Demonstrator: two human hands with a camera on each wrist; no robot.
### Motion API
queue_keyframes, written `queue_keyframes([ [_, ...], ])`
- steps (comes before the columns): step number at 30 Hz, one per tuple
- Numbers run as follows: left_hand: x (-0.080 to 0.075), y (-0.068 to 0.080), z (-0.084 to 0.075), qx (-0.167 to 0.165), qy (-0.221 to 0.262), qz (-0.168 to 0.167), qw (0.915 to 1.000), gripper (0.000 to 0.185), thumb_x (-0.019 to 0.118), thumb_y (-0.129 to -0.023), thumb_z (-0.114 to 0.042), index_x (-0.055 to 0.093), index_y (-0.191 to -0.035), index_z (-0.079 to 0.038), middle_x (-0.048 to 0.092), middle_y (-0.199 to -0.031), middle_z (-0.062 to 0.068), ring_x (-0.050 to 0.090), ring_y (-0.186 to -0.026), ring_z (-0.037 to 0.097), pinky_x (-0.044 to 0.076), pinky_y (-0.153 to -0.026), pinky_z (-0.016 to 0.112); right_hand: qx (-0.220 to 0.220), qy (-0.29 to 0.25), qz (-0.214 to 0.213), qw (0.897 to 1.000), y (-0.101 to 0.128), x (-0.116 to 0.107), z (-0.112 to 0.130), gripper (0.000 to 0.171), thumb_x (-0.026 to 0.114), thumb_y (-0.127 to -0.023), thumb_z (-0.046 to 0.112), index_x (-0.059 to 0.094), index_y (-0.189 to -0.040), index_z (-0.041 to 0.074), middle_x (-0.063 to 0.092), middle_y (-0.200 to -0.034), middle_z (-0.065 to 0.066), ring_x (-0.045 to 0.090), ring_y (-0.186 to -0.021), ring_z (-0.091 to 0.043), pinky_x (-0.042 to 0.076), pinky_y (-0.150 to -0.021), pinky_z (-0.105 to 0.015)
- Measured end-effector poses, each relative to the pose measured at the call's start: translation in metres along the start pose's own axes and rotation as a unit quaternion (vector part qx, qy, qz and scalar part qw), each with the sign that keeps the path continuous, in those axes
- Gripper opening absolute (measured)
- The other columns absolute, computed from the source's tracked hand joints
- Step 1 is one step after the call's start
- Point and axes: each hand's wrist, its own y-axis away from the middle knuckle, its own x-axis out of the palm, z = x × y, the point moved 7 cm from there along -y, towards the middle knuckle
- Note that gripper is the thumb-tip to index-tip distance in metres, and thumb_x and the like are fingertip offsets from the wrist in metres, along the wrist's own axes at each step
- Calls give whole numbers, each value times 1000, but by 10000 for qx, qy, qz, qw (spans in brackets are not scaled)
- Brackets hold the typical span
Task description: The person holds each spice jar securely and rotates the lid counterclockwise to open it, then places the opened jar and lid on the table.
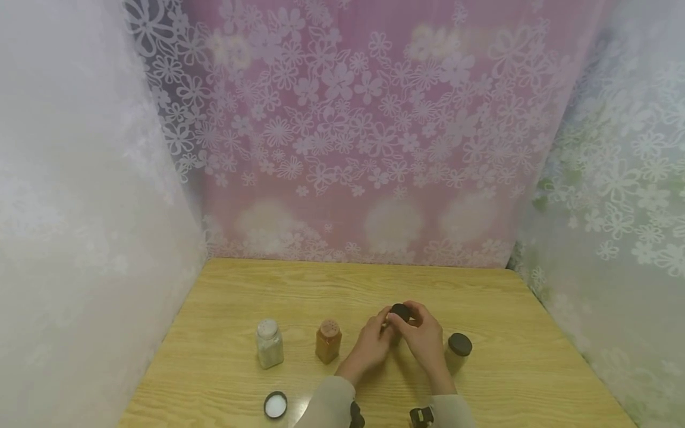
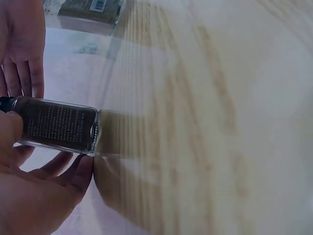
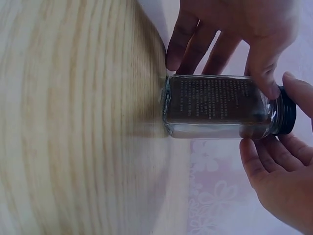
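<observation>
A square glass spice jar (image 3: 215, 100) with dark brown contents and printed small text stands upright, its base at the tabletop. My left hand (image 1: 371, 345) grips the jar's side, thumb near the neck; in the left wrist view its fingers (image 2: 73, 171) wrap around the glass. At the top, my right hand (image 1: 426, 343) holds the black cap (image 1: 400, 312) between thumb and fingers. The cap sits on the jar's neck; whether it is tight I cannot tell. In the right wrist view, the right hand's fingers (image 3: 274, 156) lie around the cap.
Left of my hands stand an orange-red spice jar (image 1: 328, 342) and a whitish one (image 1: 270, 343), both with perforated tops showing. A black-rimmed cap (image 1: 275, 405) lies white side up near the front. Another black-capped jar (image 1: 458, 351) stands beside my right wrist. Patterned curtains surround the wooden table (image 1: 241, 297).
</observation>
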Motion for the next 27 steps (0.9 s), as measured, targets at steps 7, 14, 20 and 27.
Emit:
queue_keyframes([
  [7, 0, -1, 2, -252, 487, 13, 9985, 53, 39, -116, -38, 37, -165, -18, 48, -162, 16, 51, -145, 41, 45, -115, 65, 33, -10, -24, 10000, -2, 1, -3, 62, 82, -94, 39, 61, -141, 5, 65, -143, -21, 69, -120, -35, 60, -89, -25],
  [14, 3, -2, 4, -279, 812, -235, 9960, 52, 32, -116, -45, 41, -163, -25, 45, -165, 13, 42, -153, 42, 37, -121, 66, 67, -40, -16, 10000, -3, 2, -4, 61, 81, -95, 35, 60, -142, 3, 64, -144, -22, 69, -118, -35, 58, -84, -17],
  [20, 9, -2, 5, -281, 1029, -354, 9937, 54, 29, -117, -42, 37, -164, -18, 40, -168, 13, 37, -156, 41, 33, -125, 64, 30, 41, 32, 10000, -1, 3, -2, 61, 80, -95, 37, 60, -142, 3, 65, -143, -21, 69, -119, -36, 63, -91, -33],
  [27, 11, -3, 6, -338, 985, -317, 9941, 56, 27, -117, -42, 35, -165, -17, 39, -169, 14, 35, -156, 41, 30, -126, 64, -191, 169, 153, 9996, 0, 3, -2, 60, 77, -98, 34, 58, -147, 4, 61, -148, -21, 67, -121, -35, 59, -93, -29],
])
